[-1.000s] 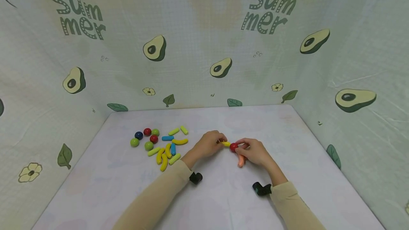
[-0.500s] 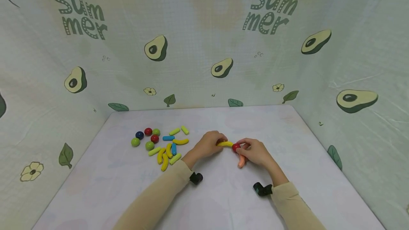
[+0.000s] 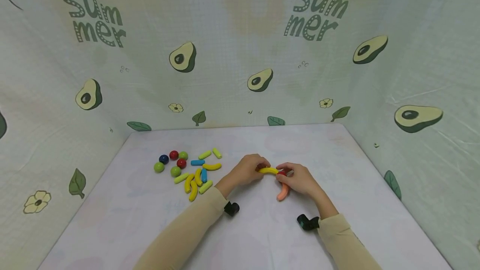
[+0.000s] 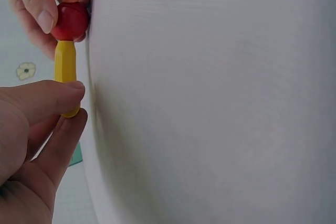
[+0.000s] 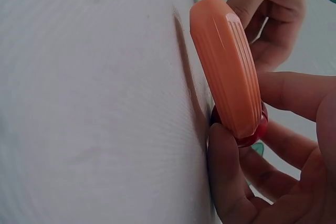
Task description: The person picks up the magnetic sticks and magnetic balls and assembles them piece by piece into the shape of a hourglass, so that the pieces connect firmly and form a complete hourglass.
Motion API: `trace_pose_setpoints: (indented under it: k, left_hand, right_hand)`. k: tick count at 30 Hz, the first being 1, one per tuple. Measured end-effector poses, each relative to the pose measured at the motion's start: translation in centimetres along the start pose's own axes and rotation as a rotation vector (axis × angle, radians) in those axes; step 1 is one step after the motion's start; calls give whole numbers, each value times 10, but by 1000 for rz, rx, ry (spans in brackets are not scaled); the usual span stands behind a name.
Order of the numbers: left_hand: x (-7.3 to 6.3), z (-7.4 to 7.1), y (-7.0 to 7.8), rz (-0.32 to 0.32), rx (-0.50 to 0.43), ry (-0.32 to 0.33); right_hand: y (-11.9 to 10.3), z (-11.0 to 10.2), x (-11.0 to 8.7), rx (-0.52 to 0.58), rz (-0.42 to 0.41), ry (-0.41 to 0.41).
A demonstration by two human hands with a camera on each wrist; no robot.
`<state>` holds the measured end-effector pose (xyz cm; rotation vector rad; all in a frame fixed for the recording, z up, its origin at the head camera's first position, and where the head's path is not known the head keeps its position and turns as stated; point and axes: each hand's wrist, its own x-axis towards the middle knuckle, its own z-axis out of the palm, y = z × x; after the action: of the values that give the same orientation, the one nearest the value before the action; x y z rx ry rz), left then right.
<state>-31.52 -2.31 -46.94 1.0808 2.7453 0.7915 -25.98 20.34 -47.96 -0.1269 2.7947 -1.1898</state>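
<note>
Low over the white table, my left hand (image 3: 248, 170) pinches one end of a yellow curved toy stick (image 4: 65, 62) between thumb and fingers. Its other end meets a red ball (image 4: 73, 22), which the fingers of my right hand (image 3: 298, 177) grip. A ridged orange curved stick (image 5: 227, 69) also meets the ball and points toward the near side in the head view. The three pieces look joined in a bent chain. In the head view, the right fingers hide most of the ball.
Left of my hands lie loose toy pieces: green balls (image 3: 159, 167), red balls (image 3: 174, 154), a dark blue ball (image 3: 163, 159), yellow curved sticks (image 3: 212, 166), blue sticks (image 3: 197, 162) and light green sticks (image 3: 205, 154). A patterned cloth (image 3: 225, 53) stands around the table.
My left hand has shifted slightly right with the yellow stick, and the red ball has moved right, deeper behind the right fingers. The orange stick's free end has swung a little toward the near side.
</note>
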Motion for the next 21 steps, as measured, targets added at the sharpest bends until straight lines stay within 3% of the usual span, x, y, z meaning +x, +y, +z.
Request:
trace_pose_setpoints:
  k: [7, 15, 21]
  left_hand:
    - [1, 1, 0, 1, -43, 8]
    - [2, 4, 0, 48, -61, -2]
    - [1, 2, 2, 41, -119, -14]
  right_hand:
    - [0, 0, 0, 0, -20, 18]
    - [0, 0, -1, 6, -47, 41]
    - [-1, -1, -1, 13, -52, 50]
